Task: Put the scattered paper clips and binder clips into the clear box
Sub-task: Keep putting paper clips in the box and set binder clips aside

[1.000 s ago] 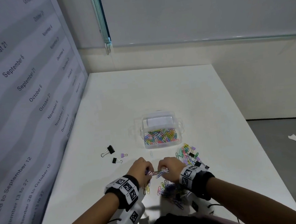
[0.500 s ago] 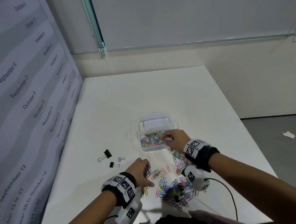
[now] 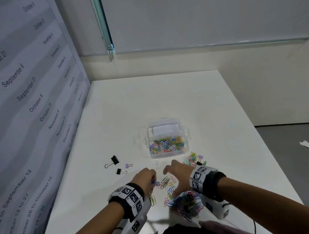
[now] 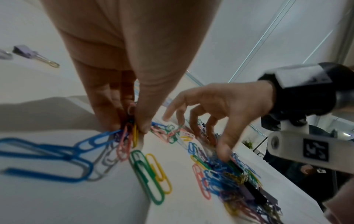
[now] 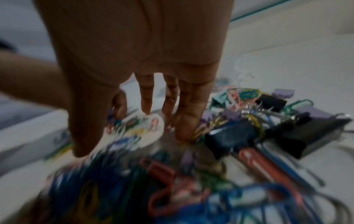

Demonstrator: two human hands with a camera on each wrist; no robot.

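The clear box (image 3: 186,134) stands open mid-table with many coloured paper clips (image 3: 167,145) inside. Loose paper clips (image 3: 166,182) lie scattered in front of it, and a dense heap of paper clips and binder clips (image 3: 186,203) sits near the front edge. My left hand (image 3: 152,179) pinches a small bunch of paper clips (image 4: 130,128) against the table between thumb and fingers. My right hand (image 3: 174,179) hovers over the scattered clips with fingers spread and nothing in it; its thumb reaches toward the heap (image 4: 229,174).
Two black binder clips (image 3: 113,160) (image 3: 121,171) and a small purple one (image 3: 128,165) lie left of the box. Another cluster of clips (image 3: 194,159) sits right of the box front. A printed panel (image 3: 30,107) walls the table's left side.
My right hand carried clips to the box, then returned empty and spread over the scattered clips. My left hand stayed low and has gathered a pinch of clips.
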